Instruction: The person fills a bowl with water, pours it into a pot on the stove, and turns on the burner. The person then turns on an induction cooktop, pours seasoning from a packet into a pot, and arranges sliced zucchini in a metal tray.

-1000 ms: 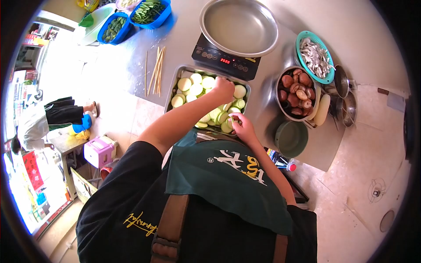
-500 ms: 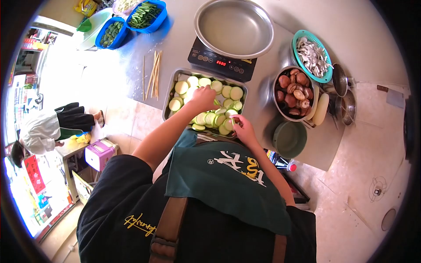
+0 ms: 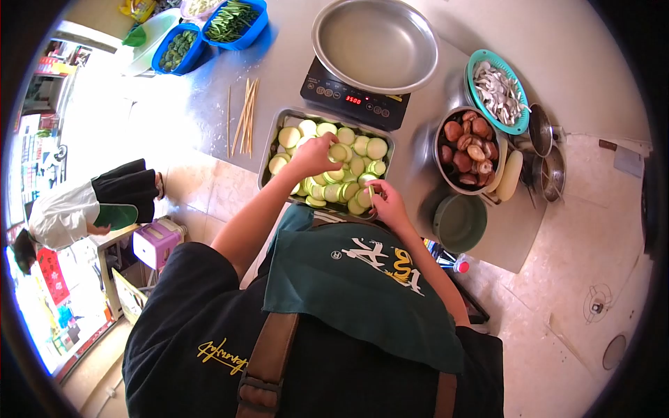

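A rectangular metal tray (image 3: 267,155) holds many round, pale green zucchini slices (image 3: 377,148), some lying flat and others overlapping at the near side. My left hand (image 3: 313,157) is over the middle of the tray, its fingers pinched at the edge of a zucchini slice (image 3: 338,152). At the tray's near right corner my right hand (image 3: 389,206) has a zucchini slice (image 3: 370,196) between thumb and fingers. Part of the tray is hidden under my left hand.
Beyond the tray is an induction cooker (image 3: 353,99) bearing a wide steel basin (image 3: 376,49). Rightward are a mushroom bowl (image 3: 468,150), a teal basket (image 3: 500,90) and a green bowl (image 3: 460,223). Wooden skewers (image 3: 246,118) lie left. A person (image 3: 77,209) stands farther left.
My left hand has drawn back slightly to the left, exposing a slice by its fingertips. My right hand stays nearly in place. The person at left has shifted, with a green item now more visible.
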Available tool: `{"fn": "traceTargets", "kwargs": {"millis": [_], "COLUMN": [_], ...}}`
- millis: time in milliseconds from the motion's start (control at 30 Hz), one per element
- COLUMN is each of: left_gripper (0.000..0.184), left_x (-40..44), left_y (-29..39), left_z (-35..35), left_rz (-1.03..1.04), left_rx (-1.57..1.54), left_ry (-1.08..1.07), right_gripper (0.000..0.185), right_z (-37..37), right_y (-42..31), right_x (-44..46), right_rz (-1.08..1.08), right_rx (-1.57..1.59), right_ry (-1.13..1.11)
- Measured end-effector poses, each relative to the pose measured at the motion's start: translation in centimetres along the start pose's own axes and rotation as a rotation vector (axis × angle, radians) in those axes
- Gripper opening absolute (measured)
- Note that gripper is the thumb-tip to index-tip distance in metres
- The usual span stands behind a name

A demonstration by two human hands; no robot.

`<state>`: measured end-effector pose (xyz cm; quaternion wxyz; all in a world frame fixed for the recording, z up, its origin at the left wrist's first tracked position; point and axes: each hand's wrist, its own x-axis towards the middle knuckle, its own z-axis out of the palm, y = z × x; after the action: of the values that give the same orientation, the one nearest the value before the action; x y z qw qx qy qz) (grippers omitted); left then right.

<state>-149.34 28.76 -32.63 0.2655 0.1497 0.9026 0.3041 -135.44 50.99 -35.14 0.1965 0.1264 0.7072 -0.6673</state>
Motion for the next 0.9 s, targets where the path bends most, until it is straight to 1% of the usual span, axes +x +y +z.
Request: {"fn": "traceTargets", "kwargs": {"millis": [33,100,133,267,367,433,500,567,600,633,700,733,767,800,833,900], "left_gripper": [0.062,0.067,0.066,0.062,0.057,0.055,0.052,0.055,0.058,0.058,0.057,0.052,0.052,0.053,0.054,0.057], "left_x": [0.0,0.0,0.0,-1.2,-1.9,-2.3,-2.8,-3.1,-3.7,-4.0,-4.5,-5.3,-5.5,-5.5,-5.4,-4.4], "left_y": [-0.4,-1.3,-1.5,-1.4,-1.7,-2.1,-2.6,-3.7,-3.6,-3.6,-3.1,-1.8,-1.9,-1.7,-1.5,-1.6], "left_z": [-0.2,-0.9,-1.2,-1.9,-2.5,-2.7,-2.9,-2.6,-2.7,-2.5,-1.4,-1.0,0.3,1.3,2.2,3.4], "left_rz": [0.000,-0.004,0.000,-0.015,-0.061,-0.065,-0.104,0.010,0.057,0.053,0.298,0.260,0.336,0.386,0.435,0.406], "left_rx": [0.000,-0.194,-0.235,-0.278,-0.214,-0.200,-0.241,-0.140,-0.016,-0.016,0.219,0.202,0.258,0.317,0.375,0.457], "left_ry": [-0.002,0.022,0.013,0.084,0.133,0.216,0.209,0.403,0.489,0.490,0.553,0.321,0.192,0.108,0.022,-0.117], "right_gripper": [0.032,0.032,0.032,0.032,0.032,0.031,0.031,0.032,0.033,0.033,0.042,0.042,0.049,0.055,0.055,0.062], "right_z": [0.0,0.0,0.0,0.1,0.0,0.1,0.3,0.4,0.6,0.7,1.0,1.1,1.1,1.1,1.1,1.0], "right_y": [0.1,0.1,0.1,0.3,0.0,-0.8,-1.4,-1.0,-1.3,-1.5,-2.0,-1.8,-1.7,-1.5,-1.5,-1.4], "right_x": [0.0,0.0,0.0,0.4,0.5,0.5,0.7,1.5,1.9,2.4,3.0,3.3,3.6,3.9,4.0,3.9], "right_rz": [0.002,0.029,0.029,0.037,0.031,0.032,0.067,0.062,0.054,0.055,-0.064,-0.062,-0.071,-0.081,-0.081,-0.005], "right_rx": [0.000,0.035,0.035,0.069,0.081,0.079,0.146,0.145,0.142,0.142,0.129,0.127,0.119,0.111,0.109,0.116], "right_ry": [0.001,0.009,0.009,0.008,0.011,0.009,0.036,0.048,0.064,0.059,0.078,0.072,0.069,0.066,0.062,0.046]}}
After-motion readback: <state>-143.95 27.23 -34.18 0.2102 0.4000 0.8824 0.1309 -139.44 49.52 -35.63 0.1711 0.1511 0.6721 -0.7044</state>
